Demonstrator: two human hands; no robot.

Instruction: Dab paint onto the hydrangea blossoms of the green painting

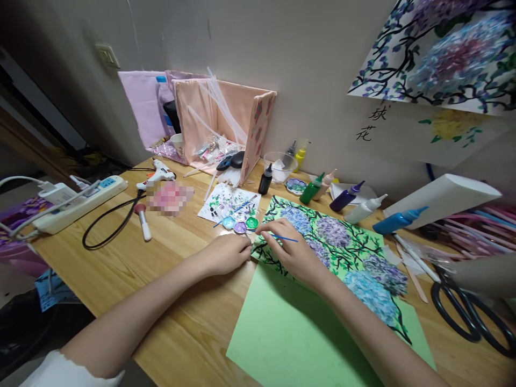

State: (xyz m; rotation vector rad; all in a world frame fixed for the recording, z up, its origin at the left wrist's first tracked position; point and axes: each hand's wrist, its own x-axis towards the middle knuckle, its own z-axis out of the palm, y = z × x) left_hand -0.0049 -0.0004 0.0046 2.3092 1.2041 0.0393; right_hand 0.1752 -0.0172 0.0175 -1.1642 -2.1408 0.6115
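My right hand [296, 258] pinches a thin blue paintbrush [291, 239] above the upper left of a green sheet [290, 322]. Blue and purple flower clusters, black branches and green leaves are painted on the sheet's upper part. Beside its left edge rests my left hand [228, 255], fingers curled inward; whatever may be under them is hidden. Just beyond both hands sits a flower-shaped palette [241, 228] with blue, purple and green paint. A paint-spotted white paper [213, 203] lies behind it, and another brush [242, 205] lies across that paper.
Several paint bottles [312, 189] stand behind the green sheet. Black-handled scissors [463, 309] lie at the right. Left are a glue gun [161, 171], a power strip [80, 204] and a black cable [97, 245]. A pink fabric-covered box [258, 129] stands against the wall.
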